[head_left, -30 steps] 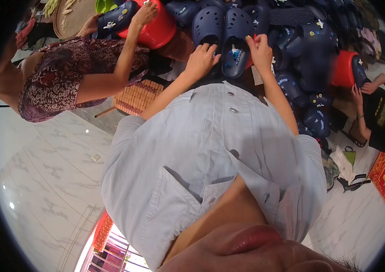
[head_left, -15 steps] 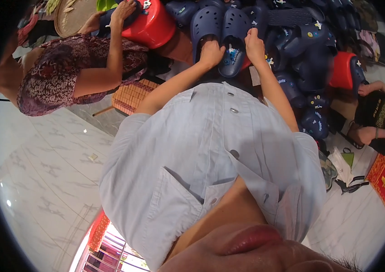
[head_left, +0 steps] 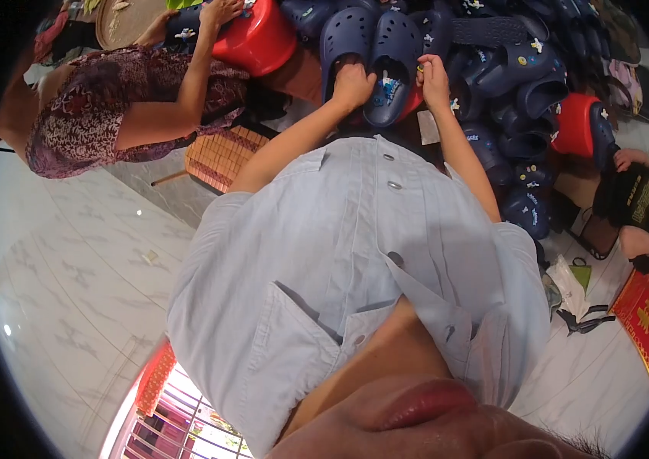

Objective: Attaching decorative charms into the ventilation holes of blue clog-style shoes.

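A pair of navy clogs with holes in the toes lies side by side in front of me: a left clog point(head_left: 346, 34) and a right clog point(head_left: 397, 46). My left hand point(head_left: 353, 86) is closed at the opening of the left clog, its thumb by the edge of the right one; some fingertips are hidden inside. Small blue and white charms point(head_left: 388, 90) lie inside the right clog. Beside that clog, my right hand point(head_left: 434, 80) is raised, pinching a small yellow-green charm point(head_left: 420, 69).
Many navy clogs point(head_left: 519, 69) are heaped to the right. A red stool point(head_left: 263, 42) stands at left, another red stool point(head_left: 574, 126) at right. One co-worker's arm point(head_left: 196, 84) reaches over the left stool; another person's hand point(head_left: 630, 158) is at far right. A woven-top seat point(head_left: 225, 157) is near my left.
My right hand has come away from the clog's edge, now showing a small yellow-green charm. The left hand stays at the left clog. The co-worker's arm at left has shifted slightly.
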### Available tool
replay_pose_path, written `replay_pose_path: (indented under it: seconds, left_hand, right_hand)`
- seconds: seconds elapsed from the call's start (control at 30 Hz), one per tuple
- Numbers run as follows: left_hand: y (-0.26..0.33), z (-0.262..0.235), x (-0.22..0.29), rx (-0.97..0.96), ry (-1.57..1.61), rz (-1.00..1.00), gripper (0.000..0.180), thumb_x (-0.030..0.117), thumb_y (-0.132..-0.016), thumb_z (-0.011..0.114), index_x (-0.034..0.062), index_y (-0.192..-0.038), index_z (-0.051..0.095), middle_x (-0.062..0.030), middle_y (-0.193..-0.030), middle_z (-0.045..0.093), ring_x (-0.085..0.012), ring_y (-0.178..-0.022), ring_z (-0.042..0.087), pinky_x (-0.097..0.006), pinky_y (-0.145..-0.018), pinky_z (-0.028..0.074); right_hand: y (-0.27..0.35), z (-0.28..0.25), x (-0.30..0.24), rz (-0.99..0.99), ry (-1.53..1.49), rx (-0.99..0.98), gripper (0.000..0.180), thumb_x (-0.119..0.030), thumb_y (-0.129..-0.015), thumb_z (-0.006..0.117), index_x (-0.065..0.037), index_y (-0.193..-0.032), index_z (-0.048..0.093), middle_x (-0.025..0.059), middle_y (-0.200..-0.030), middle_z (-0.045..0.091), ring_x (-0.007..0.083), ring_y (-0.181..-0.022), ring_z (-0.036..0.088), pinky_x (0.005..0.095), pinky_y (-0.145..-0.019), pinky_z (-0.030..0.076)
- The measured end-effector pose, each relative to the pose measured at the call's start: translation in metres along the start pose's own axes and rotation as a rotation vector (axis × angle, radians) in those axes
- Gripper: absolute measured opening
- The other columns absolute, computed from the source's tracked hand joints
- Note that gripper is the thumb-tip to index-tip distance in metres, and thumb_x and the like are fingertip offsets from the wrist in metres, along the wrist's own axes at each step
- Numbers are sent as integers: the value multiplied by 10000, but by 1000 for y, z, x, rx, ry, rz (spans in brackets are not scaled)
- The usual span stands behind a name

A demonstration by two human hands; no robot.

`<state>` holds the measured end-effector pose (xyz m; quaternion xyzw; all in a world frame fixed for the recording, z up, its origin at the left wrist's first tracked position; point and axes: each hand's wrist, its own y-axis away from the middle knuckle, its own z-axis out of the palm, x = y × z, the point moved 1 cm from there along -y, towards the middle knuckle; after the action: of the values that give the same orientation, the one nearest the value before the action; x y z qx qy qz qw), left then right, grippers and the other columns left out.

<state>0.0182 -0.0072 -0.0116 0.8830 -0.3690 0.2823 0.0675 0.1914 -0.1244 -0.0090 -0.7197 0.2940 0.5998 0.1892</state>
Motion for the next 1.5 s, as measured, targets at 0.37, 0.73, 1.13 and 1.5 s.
replay_pose_path:
  seconds: [0.37,0.73,1.13,1.5]
  left_hand:
    - [0,2,-5,34,-66,6,391,312,-818,602,-78,-823,629,-288,-846,634,-428,-864,622,-487,-818,496]
    - [-5,10,-22,84,-128,10,445,359,-806,584,-83,-772,631,-293,-837,638,-434,-840,617,-492,-812,488]
    - [-5,4,-19,70,-222,47,461,389,-844,565,-57,-762,650,-251,-821,644,-411,-828,628,-479,-783,500]
    - [-4,7,-11,99,-56,26,435,358,-812,585,-71,-785,649,-285,-815,645,-427,-813,635,-484,-779,509]
  right_hand:
    - [44,18,-49,-821,611,-65,154,-165,-854,655,-63,-969,639,67,-909,651,247,-847,612,362,-736,456]
    - [59,33,-40,-1123,828,-251,96,-164,-805,566,-111,-860,625,53,-861,612,231,-919,587,366,-793,429]
    - [44,12,-48,-910,579,-114,202,-92,-789,641,-121,-980,697,10,-1038,625,251,-989,534,367,-835,427]
    - [50,27,-37,-873,921,-268,317,-103,-802,563,-187,-1098,640,13,-1007,626,187,-1031,574,486,-957,341]
